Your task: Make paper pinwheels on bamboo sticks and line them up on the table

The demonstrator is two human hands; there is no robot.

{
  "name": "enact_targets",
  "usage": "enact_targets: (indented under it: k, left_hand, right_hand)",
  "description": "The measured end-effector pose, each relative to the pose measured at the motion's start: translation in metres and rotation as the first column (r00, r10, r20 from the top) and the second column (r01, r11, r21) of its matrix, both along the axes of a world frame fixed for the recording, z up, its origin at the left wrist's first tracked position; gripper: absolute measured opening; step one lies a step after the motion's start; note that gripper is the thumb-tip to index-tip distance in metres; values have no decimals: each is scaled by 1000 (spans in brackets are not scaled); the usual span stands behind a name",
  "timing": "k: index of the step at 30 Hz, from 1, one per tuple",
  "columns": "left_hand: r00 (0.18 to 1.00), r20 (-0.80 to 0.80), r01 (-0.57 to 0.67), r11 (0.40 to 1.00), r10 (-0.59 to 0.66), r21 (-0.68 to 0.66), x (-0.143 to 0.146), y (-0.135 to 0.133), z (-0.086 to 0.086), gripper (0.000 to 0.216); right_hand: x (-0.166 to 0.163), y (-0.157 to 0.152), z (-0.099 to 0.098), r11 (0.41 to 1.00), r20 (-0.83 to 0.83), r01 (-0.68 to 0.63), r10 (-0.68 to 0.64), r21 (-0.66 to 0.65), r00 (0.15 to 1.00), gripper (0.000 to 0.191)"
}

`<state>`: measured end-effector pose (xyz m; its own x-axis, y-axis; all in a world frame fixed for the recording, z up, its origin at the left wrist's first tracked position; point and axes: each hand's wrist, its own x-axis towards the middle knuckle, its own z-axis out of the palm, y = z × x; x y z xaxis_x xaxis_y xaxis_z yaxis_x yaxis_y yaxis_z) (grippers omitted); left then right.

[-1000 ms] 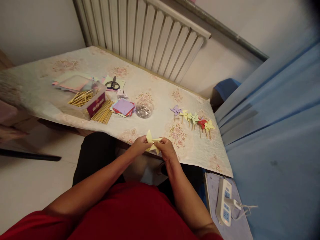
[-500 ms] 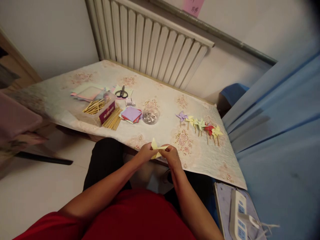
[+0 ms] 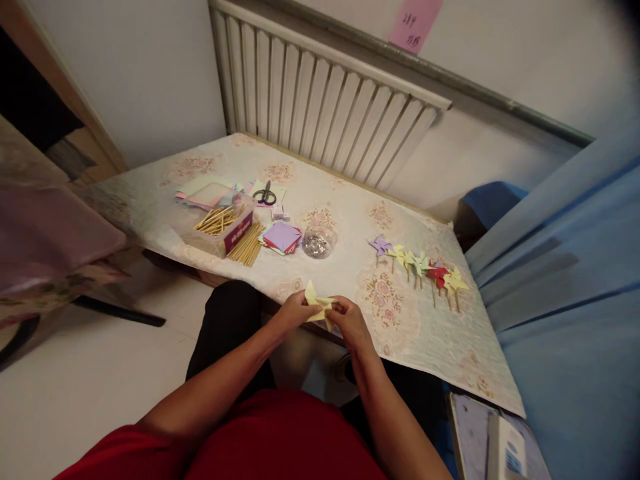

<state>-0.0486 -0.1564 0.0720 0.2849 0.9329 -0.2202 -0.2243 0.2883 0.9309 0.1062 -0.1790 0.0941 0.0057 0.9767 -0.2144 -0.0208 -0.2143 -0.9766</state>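
A flower-patterned table stands beside a radiator. At the table's near edge, the left hand and right hand both pinch a yellow pinwheel. Beyond sit sticks, paper squares, scissors and a bowl; stemmed pinwheels lie to the right.

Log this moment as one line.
left hand: holds yellow paper | right hand: holds same paper | pinwheels: on table, right side | scissors: unheld
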Motion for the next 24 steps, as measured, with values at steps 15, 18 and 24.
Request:
enact_targets:
  k: [15, 18, 24]
  left_hand:
    - [869, 492, 23, 991, 43, -128, -153, -4, -38, 36]
    - [824, 566, 23, 997, 25, -78, -157, -5, -37, 36]
    - [810, 587, 86, 988, 4, -125, -155, 2, -48, 34]
  right_hand:
    - [-106, 97, -40, 890, 543, -413, 254, 192, 800, 11]
    - [-139, 116, -37, 777, 753, -588, 244, 226, 612, 13]
    - [-177, 147, -37, 721, 960, -683, 95, 116, 264, 31]
